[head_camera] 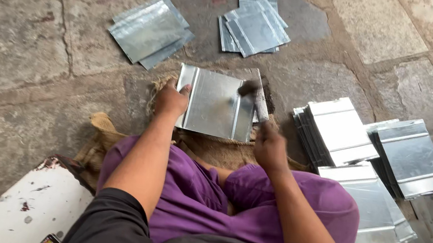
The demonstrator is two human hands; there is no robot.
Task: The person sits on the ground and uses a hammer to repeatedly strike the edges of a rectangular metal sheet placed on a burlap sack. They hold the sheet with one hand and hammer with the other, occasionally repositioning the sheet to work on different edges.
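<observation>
Item: seated worker, viewed from above, knees spread in purple trousers point(201, 192), with sacking point(107, 134) laid under the legs on the stone floor point(8, 36).

Nearest: a white board point(29, 208), chipped and stained, is lain at the worker's left side, untouched.

Right hand point(271, 146): closed fully round the handle of a hammer point(257, 96), whose head is held over the right part of the sheet, close to the folded right edge. Contact between head and metal cannot be told, the head being blurred. The forearm is stretched forward over the right knee, wrist bent slightly inward.

Left hand point(171, 101): pressed down on the left edge of the sheet point(213, 104), fingers curled over it, apparently to keep the sheet steady under the hammer. The arm is held nearly straight, running forward from the left shoulder.

Sheet: one square of bright metal, folded rims on left and right, lain flat on the sacking just ahead of the knees, between the two hands.

Right of the worker: stacks of folded sheets point(339, 133) are stood on edge and fanned, within reach of the hammer arm; more are piled flat point(378, 217) beside the right knee.

Farther off: two loose heaps of flat blanks, one at left point(147, 30), one at centre point(255, 25), are kept apart from the folded stacks.
</observation>
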